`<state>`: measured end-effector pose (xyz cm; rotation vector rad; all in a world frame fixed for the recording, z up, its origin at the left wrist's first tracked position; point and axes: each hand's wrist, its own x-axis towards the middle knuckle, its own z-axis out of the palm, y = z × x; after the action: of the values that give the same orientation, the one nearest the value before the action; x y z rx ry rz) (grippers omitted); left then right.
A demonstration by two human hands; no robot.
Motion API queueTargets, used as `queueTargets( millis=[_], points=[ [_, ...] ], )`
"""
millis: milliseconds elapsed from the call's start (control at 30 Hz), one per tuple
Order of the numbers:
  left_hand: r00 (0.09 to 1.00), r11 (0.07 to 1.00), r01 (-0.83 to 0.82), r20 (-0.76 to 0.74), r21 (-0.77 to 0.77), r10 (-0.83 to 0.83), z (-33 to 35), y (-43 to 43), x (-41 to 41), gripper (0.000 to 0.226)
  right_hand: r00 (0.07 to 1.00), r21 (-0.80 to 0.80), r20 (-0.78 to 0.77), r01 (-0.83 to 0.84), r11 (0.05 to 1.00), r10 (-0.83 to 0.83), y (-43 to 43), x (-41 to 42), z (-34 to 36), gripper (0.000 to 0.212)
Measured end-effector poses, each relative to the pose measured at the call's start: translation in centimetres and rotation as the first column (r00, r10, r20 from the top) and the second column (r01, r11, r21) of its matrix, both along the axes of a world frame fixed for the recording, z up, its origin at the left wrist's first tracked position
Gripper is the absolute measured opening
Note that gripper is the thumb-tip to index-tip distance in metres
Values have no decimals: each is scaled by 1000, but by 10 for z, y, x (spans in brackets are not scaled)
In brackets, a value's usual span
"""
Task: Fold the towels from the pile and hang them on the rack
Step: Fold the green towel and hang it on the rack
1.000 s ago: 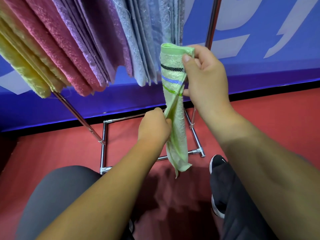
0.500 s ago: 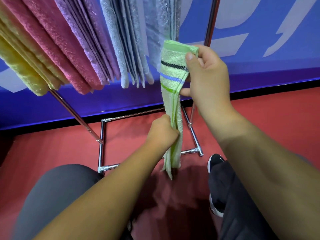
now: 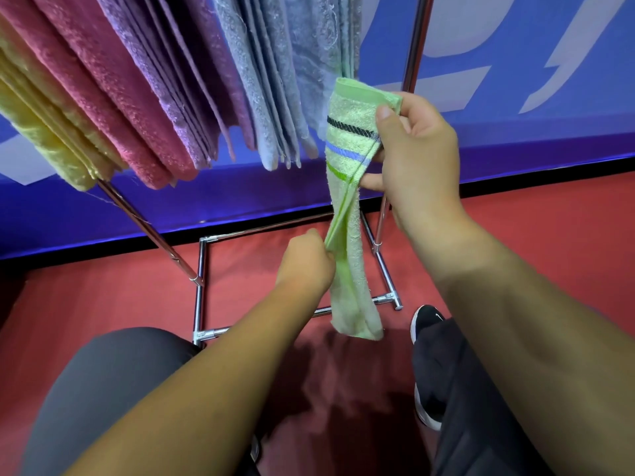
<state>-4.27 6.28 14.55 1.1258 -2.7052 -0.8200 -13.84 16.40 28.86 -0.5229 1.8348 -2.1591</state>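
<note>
A person's right hand [image 3: 419,159] grips the top of a striped green towel [image 3: 347,146] at centre frame while the left hand [image 3: 305,266] pinches its long edge lower down, the two hands apart; over the last second the left has shifted slightly down the fold and the tail now hangs flatter, suggesting the towel is nearly ready for the chrome rack [image 3: 201,280]; hung towels [image 3: 137,97] fill the upper left; red floor [image 3: 103,297] and blue wall [image 3: 515,139] lie behind.

- My light green towel [image 3: 347,214] has black, blue and bright green stripes.
- Left of it hang grey-blue [image 3: 275,80], purple [image 3: 178,84], pink [image 3: 103,97] and yellow towels [image 3: 44,132].
- Red floor [image 3: 549,218], blue wall [image 3: 515,139].
</note>
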Motion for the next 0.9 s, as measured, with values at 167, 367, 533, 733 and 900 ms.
queueTargets(
  millis=[167, 367, 533, 733, 900],
  points=[
    [999, 998, 0, -40, 66, 3, 0, 5, -3, 14, 1000, -19, 26, -6, 1000, 7, 1, -1, -1, 18],
    [996, 982, 67, -67, 176, -56, -4, 16, -8, 22, 999, -44, 42, -14, 999, 15, -5, -2, -6, 18],
    [995, 872, 53, -101, 486, -4, 1, 14, -12, 13, 998, -50, 59, 1, 999, 2, -6, -5, -8, 18],
    [961, 843, -39, -210, 537, 178, 17, -4, -11, 47, 996, -37, 85, -5, 999, 8, -2, -11, -5, 19],
    [933, 841, 256, -349, 477, -86, 39, -20, -5, 37, 997, -35, 66, -31, 999, 33, 1, -18, -4, 20]
  ],
)
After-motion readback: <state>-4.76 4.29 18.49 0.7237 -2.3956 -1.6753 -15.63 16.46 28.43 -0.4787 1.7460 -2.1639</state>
